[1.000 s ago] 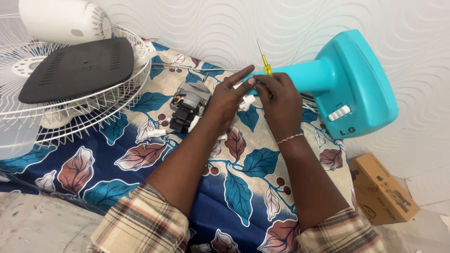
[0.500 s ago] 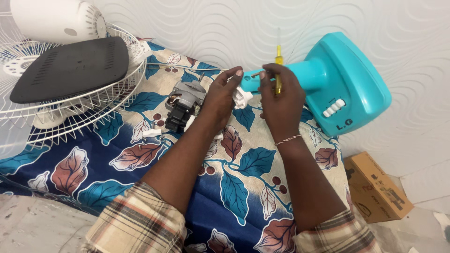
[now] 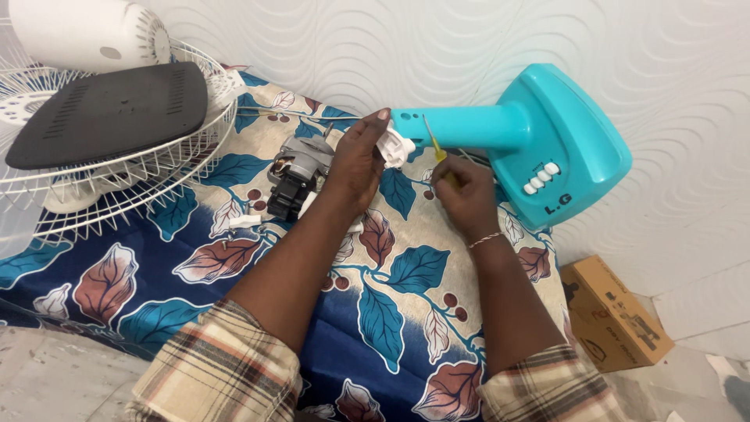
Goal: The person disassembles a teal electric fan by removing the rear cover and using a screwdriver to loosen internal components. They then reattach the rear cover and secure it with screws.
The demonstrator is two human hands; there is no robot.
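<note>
A turquoise fan stand (image 3: 539,144) lies on its side on a leaf-patterned cloth (image 3: 391,312), its neck pointing left. My left hand (image 3: 355,160) grips a small white plastic part (image 3: 394,147) at the end of that neck. My right hand (image 3: 465,191) holds a yellow-handled screwdriver (image 3: 434,144), its tip pointing up at the neck beside the white part. A grey and black fan motor (image 3: 297,173) sits on the cloth just left of my left hand.
A white wire fan guard (image 3: 117,195) with a black cover (image 3: 109,113) lying in it fills the left side, a white housing (image 3: 90,31) behind it. A small white piece (image 3: 244,222) lies near the motor. A cardboard box (image 3: 613,312) stands on the floor at right.
My right hand dropped from the stand's neck and tilted the screwdriver, so its tip now points up-left at the neck end. My left hand stays on the white part.
</note>
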